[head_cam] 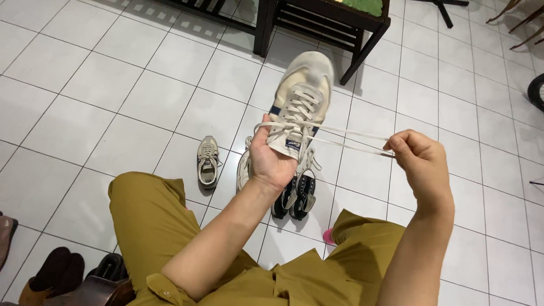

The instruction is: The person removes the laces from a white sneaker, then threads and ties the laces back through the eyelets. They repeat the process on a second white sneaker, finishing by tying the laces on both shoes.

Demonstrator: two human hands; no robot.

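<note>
A seated person in mustard-yellow clothes holds a cream canvas-and-suede lace-up sneaker (301, 97) aloft at the centre of the frame, toe pointing away, the left hand (270, 161) wrapped closed around its heel end. To the right, the right hand (418, 157) is pinched tight on the two white flat shoelace ends (351, 139), drawn taut and level from the shoe's top eyelets. The lacing looks threaded up the whole tongue, so the criss-cross part appears done; no knot or bow shows yet, and the tightening seems under way with tying left to do. On the white tiled floor (135, 94) just below the raised shoe lie a single beige low sneaker (208, 161), a pair of black high-top sneakers (298, 193) and part of another pale shoe behind the left wrist, all unhandled. Brown shoes sit at lower left; a dark wooden bench (325, 19) stands at the top.
</note>
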